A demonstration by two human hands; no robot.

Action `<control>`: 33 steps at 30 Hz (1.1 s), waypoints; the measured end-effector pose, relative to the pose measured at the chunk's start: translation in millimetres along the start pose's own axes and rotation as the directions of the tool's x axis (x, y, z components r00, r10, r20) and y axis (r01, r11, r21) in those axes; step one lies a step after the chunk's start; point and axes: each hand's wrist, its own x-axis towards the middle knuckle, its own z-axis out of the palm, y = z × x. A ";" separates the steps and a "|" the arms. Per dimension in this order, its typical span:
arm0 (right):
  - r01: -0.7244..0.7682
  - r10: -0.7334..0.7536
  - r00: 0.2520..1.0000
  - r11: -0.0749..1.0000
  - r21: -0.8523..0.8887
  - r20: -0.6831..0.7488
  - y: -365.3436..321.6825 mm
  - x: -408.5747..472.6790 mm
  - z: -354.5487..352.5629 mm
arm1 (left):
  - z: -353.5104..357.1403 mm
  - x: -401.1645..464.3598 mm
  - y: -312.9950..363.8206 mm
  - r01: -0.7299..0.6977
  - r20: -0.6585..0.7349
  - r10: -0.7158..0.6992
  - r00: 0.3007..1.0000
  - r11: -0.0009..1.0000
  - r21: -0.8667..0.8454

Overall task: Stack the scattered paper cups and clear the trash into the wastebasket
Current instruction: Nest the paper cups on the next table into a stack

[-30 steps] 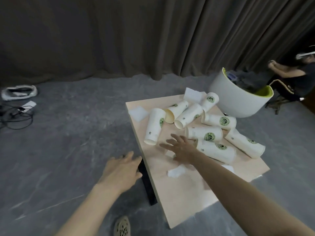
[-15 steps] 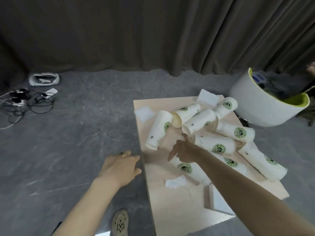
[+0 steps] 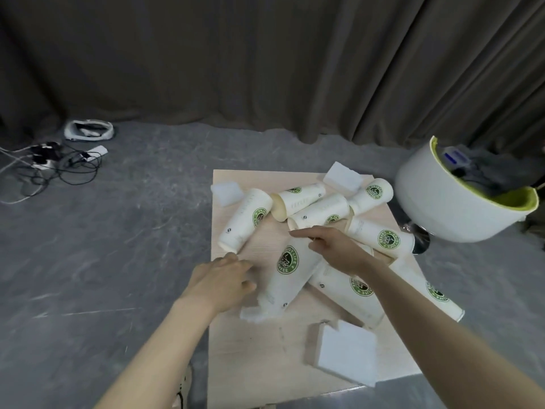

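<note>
A tall white paper cup with a green round logo (image 3: 284, 273) is gripped near its rim by the right hand (image 3: 336, 249), tilted above the pale wooden desk (image 3: 253, 364). The left hand (image 3: 221, 278) is held relaxed beside it, empty. Neighbouring cups could be knocked floorward. "COFFEE" is legible.

white cups (image 3: 284, 273) with green round logos; white wastebasket (image 3: 442, 202), lime-green inside.

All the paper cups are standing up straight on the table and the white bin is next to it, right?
Not quite. The head view shows the paper cups lying on their sides, scattered across the table, not standing up. The right hand is lifting one cup by its rim. The white bin is indeed beside the table.
</note>
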 end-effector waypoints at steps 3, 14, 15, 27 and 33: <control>0.003 -0.002 1.000 0.992 0.126 -0.011 9.5 -11.1 -1.6 | 6.1 2.7 19.1 -0.013 -0.055 0.010 0.998 0.998 -0.061; 0.028 -0.056 0.996 0.921 0.388 0.062 15.0 -31.1 5.4 | 50.3 22.4 58.7 -0.123 -0.182 0.065 0.981 0.936 -0.331; 0.029 -0.059 0.996 0.917 0.398 0.062 14.6 -32.3 5.8 | 51.6 22.3 58.2 -0.131 -0.200 0.067 0.977 0.936 -0.328; 0.082 -0.116 0.992 0.871 0.484 0.041 16.4 -43.8 5.3 | 50.1 33.5 81.6 -0.071 -0.260 -0.034 0.965 0.920 -0.385; 0.061 -0.012 0.992 0.917 0.394 -0.126 50.2 -56.9 -7.5 | 52.5 45.2 74.3 -0.031 -0.264 -0.070 0.962 0.931 -0.363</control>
